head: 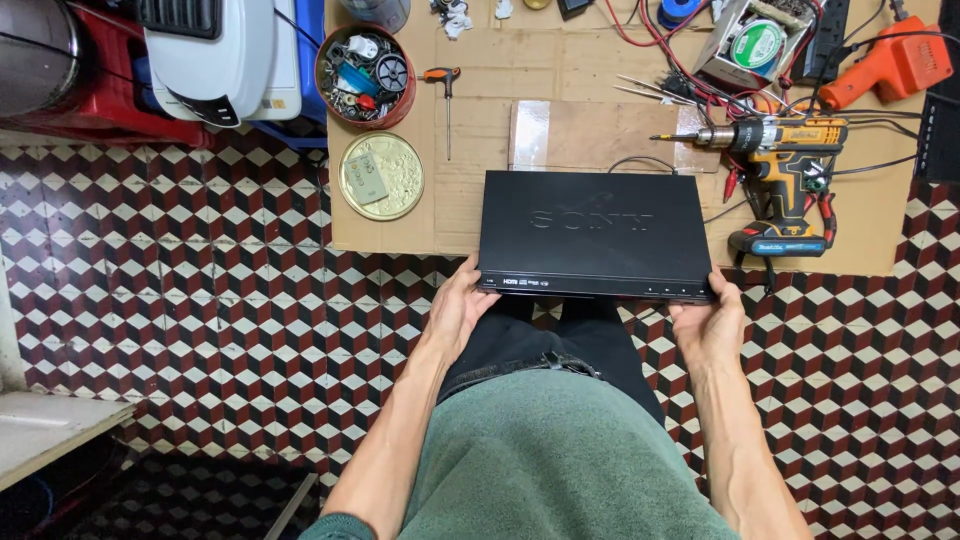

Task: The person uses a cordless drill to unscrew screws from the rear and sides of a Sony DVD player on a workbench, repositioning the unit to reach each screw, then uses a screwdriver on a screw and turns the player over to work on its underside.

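A flat black disc player lies on the near edge of a cardboard sheet spread on the patterned tile floor. My left hand grips its front left corner, fingers curled under the edge. At the front right corner, my right hand holds it the same way. A thin black cable runs out from behind the player. My legs and green top fill the bottom of the view.
A cordless drill lies right of the player. A round gold tin lid, a red tin of small parts and a small screwdriver sit at left. Wires, an orange tool and a white appliance lie farther back.
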